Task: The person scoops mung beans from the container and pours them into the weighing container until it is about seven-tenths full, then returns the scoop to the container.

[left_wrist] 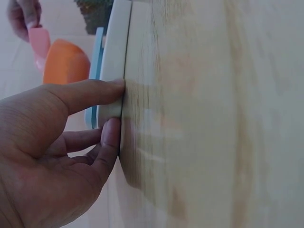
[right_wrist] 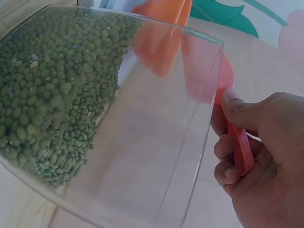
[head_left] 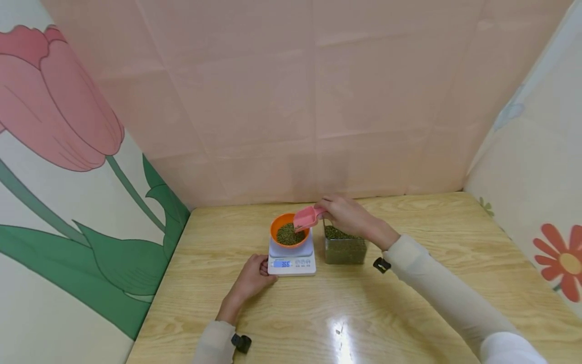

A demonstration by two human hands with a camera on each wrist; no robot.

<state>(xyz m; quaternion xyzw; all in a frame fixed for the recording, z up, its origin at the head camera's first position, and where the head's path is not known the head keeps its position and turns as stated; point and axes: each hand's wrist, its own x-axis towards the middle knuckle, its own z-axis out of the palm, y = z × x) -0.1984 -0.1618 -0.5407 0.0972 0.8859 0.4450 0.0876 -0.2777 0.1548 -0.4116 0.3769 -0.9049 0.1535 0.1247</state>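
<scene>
My right hand point(head_left: 347, 216) grips the handle of a pink scoop point(head_left: 305, 218), which tilts over the orange bowl point(head_left: 274, 230). Green mung beans point(head_left: 289, 235) lie in the bowl, and a few dark specks show at the scoop's lip. The bowl sits on a white digital kitchen scale point(head_left: 292, 268) with a lit display. At the scale's front left corner, my left hand point(head_left: 252, 275) holds the edge between thumb and curled fingers; the left wrist view shows the thumb point(left_wrist: 97, 92) on one side of that corner. Under my right hand stands a clear box point(right_wrist: 142, 156) of mung beans point(right_wrist: 57, 85).
The wooden table point(head_left: 291, 323) meets a pink covered wall point(head_left: 254, 101) at the back. A wall with a painted tulip point(head_left: 68, 101) rises on the left, one with a red flower point(head_left: 564, 263) on the right. The clear box stands just right of the scale.
</scene>
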